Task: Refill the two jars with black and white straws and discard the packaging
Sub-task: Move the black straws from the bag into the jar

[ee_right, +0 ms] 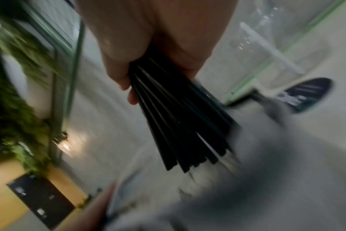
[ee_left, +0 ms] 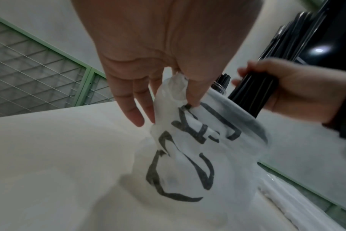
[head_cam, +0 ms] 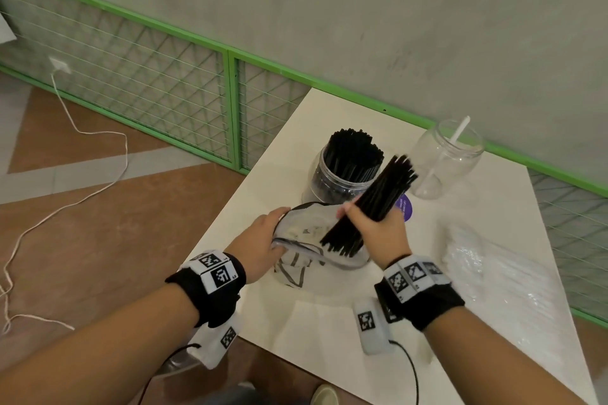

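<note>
Gripping black straws (head_cam: 371, 207), right hand (head_cam: 378, 227) hides their middle; left hand (head_cam: 263, 240) pinches the bag (head_cam: 306, 233)

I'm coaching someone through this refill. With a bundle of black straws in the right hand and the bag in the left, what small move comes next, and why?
Probably lift the bundle of black straws clear of the bag and toward the jar of black straws. The right hand grips the bundle, its lower ends at the bag's mouth, which the left hand pinches.

I count two jars (head_cam: 345, 174) (head_cam: 444, 161), one white straw (head_cam: 445, 154), one printed bag (head_cam: 309, 240), two hands (head_cam: 263, 240) (head_cam: 378, 233), one purple sticker (head_cam: 405, 207).
</note>
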`<state>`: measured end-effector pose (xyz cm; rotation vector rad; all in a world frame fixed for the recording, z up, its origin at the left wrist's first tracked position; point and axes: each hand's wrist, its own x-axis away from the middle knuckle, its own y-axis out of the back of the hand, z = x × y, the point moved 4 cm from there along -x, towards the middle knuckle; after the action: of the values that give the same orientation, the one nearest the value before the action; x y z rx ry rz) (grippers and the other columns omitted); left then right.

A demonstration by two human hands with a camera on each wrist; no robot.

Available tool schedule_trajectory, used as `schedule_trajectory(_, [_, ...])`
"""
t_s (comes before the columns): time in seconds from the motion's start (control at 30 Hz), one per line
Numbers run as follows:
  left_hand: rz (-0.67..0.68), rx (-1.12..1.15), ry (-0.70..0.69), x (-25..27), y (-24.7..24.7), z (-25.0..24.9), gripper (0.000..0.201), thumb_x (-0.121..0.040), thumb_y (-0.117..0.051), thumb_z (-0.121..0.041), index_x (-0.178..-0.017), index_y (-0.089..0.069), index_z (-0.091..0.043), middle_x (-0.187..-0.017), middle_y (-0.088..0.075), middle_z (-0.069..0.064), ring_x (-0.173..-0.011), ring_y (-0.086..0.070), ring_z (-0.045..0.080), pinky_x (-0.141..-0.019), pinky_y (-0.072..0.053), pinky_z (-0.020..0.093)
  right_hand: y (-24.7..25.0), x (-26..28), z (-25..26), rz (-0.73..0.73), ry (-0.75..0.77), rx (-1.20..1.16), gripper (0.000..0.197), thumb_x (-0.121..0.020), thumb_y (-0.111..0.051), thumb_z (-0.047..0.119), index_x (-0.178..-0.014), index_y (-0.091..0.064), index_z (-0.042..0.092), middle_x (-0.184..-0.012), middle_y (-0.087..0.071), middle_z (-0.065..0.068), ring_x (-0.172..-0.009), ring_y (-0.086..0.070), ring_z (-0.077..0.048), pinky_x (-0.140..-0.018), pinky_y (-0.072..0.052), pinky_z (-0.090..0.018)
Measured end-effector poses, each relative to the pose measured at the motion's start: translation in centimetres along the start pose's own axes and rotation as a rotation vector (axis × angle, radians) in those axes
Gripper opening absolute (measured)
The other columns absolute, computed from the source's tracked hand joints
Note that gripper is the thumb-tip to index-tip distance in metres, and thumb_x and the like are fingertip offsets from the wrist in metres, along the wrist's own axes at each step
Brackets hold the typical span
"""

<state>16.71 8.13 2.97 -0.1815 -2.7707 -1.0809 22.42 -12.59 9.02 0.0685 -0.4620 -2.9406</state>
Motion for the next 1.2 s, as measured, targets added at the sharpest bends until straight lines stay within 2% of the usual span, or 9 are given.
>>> schedule_trajectory(0.13, [-0.068,-0.036,-0.058,-1.0,1.1,-1.8,0.074,-0.088,-0.058,-0.017,-0.147,-0.016,-0.03,-0.137,-0.038,0.008,-0.118,-0.047,0.027,-0.093,-0.037,0.028,2.5,-2.7,5.9,-0.057,0.153,-0.168,0.01,-0.091,-0.063,0.015,-0.086,-0.068,0.008,-0.088,-0.074,-0.008,-0.094,-0.07,-0.024,-0.093,-0.052,-0.046])
schedule_trajectory(0.27, [-0.193,-0.341,-0.157,-1.7,1.9,-3.7,0.087,-0.078,-0.065,-0.023,-0.148,-0.014,-0.031,-0.147,-0.024,0.003,-0.128,-0.031,0.03,-0.102,-0.036,0.041,3.2,-5.4,7.3,-0.151,0.139,-0.413,0.009,-0.09,-0.06,0.005,-0.083,-0.064,0.009,-0.085,-0.072,-0.013,-0.094,-0.069,-0.035,-0.095,-0.051,-0.051])
schedule_trajectory(0.4, [-0.132,-0.609,-0.237,-3.2,2.1,-6.0,0.1,-0.071,-0.071,-0.037,-0.148,-0.006,-0.033,-0.151,-0.011,0.0,-0.136,-0.016,0.026,-0.103,-0.032,0.043,2.4,-7.1,7.8,-0.18,0.121,-0.529,0.008,-0.09,-0.058,0.001,-0.084,-0.059,0.008,-0.077,-0.068,-0.011,-0.086,-0.069,-0.032,-0.092,-0.053,-0.048])
schedule_trajectory(0.53, [-0.083,-0.77,-0.32,-4.9,2.3,-8.2,0.1,-0.073,-0.07,-0.042,-0.148,-0.005,-0.029,-0.155,-0.003,0.001,-0.14,-0.008,0.027,-0.109,-0.028,0.046,1.8,-8.4,8.6,-0.201,0.113,-0.598,0.005,-0.091,-0.056,-0.001,-0.087,-0.055,0.003,-0.071,-0.063,-0.01,-0.074,-0.066,-0.025,-0.084,-0.056,-0.041])
schedule_trajectory(0.7, [-0.013,-0.777,-0.337,-6.3,2.1,-9.0,0.094,-0.076,-0.069,-0.04,-0.148,-0.012,-0.022,-0.156,-0.008,0.002,-0.141,-0.012,0.026,-0.11,-0.026,0.042,1.7,-9.4,8.6,-0.17,0.156,-0.49,0.012,-0.091,-0.058,0.002,-0.08,-0.058,0.005,-0.07,-0.064,-0.01,-0.073,-0.066,-0.024,-0.077,-0.056,-0.035])
schedule_trajectory(0.9, [0.023,-0.57,-0.389,-7.0,2.1,-8.5,0.086,-0.077,-0.065,-0.01,-0.148,-0.017,-0.016,-0.156,-0.01,0.005,-0.144,-0.012,0.022,-0.114,-0.018,0.026,2.5,-10.6,7.4,-0.138,0.187,-0.252,0.012,-0.09,-0.062,0.013,-0.078,-0.063,0.014,-0.074,-0.07,-0.006,-0.083,-0.07,-0.029,-0.089,-0.054,-0.047])
schedule_trajectory(1.07, [-0.022,-0.674,-0.317,-7.0,1.9,-8.0,0.089,-0.078,-0.065,-0.014,-0.148,-0.012,-0.029,-0.156,0.002,0.003,-0.145,0.013,0.023,-0.115,-0.019,0.044,2.0,-10.4,5.3,-0.089,0.17,-0.044,0.009,-0.088,-0.065,0.02,-0.081,-0.068,0.016,-0.082,-0.073,-0.002,-0.087,-0.069,-0.018,-0.091,-0.053,-0.044])
schedule_trajectory(1.13, [-0.043,-0.699,-0.298,-6.8,1.9,-8.0,0.089,-0.077,-0.066,-0.017,-0.146,-0.012,-0.033,-0.154,0.0,0.003,-0.144,0.012,0.024,-0.114,-0.018,0.05,1.2,-10.1,4.2,-0.082,0.144,0.077,0.014,-0.083,-0.07,0.03,-0.085,-0.071,0.017,-0.086,-0.072,0.0,-0.088,-0.068,-0.012,-0.088,-0.054,-0.042])
schedule_trajectory(1.2, [-0.051,-0.719,-0.295,-6.6,2.0,-7.8,0.089,-0.077,-0.065,-0.019,-0.146,-0.012,-0.034,-0.153,-0.005,0.003,-0.144,0.006,0.024,-0.113,-0.021,0.05,0.6,-9.9,3.7,-0.07,0.119,0.178,0.034,-0.074,-0.072,0.044,-0.092,-0.07,0.015,-0.089,-0.071,-0.001,-0.087,-0.067,-0.012,-0.083,-0.056,-0.038])
